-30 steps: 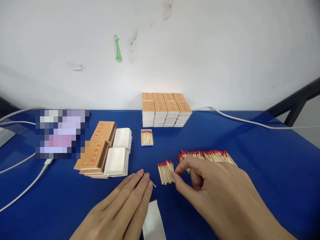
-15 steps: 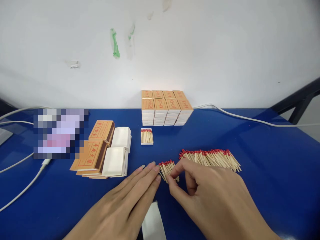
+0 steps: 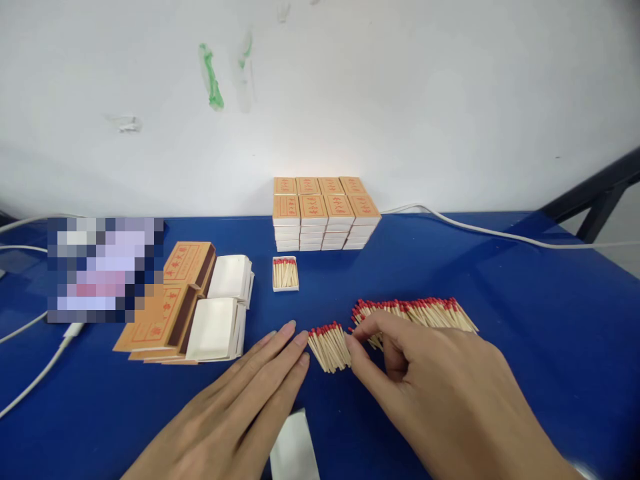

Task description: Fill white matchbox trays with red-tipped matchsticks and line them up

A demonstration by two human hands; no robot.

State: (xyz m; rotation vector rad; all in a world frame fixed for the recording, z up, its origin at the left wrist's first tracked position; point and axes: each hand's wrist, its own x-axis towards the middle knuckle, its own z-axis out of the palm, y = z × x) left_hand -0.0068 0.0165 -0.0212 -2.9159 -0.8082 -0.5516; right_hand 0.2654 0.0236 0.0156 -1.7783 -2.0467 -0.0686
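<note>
My left hand (image 3: 240, 400) lies flat with its fingers stretched out, the fingertips at the left edge of a small group of red-tipped matches (image 3: 330, 350). To the right of that group, the thumb and forefinger of my right hand (image 3: 425, 380) are drawn together in a pinch; whatever is between them, if anything, is hidden. Behind the right hand spreads a larger row of matches (image 3: 440, 313), partly covered by its fingers. A white matchbox tray (image 3: 294, 447) lies by the left wrist. Farther back is a matchbox tray filled with matches (image 3: 285, 275).
Stacked orange matchboxes (image 3: 325, 210) stand against the wall. To the left are orange matchbox sleeves (image 3: 160, 317) and stacked white trays (image 3: 213, 327). A blurred-out device (image 3: 100, 267) with a white cable (image 3: 50, 360) lies at far left. Another cable (image 3: 480, 233) runs along the back right.
My right thumb and forefinger have moved off the right side of the small match group toward the larger row. My left hand stays beside the small group. The camera view has shifted slightly.
</note>
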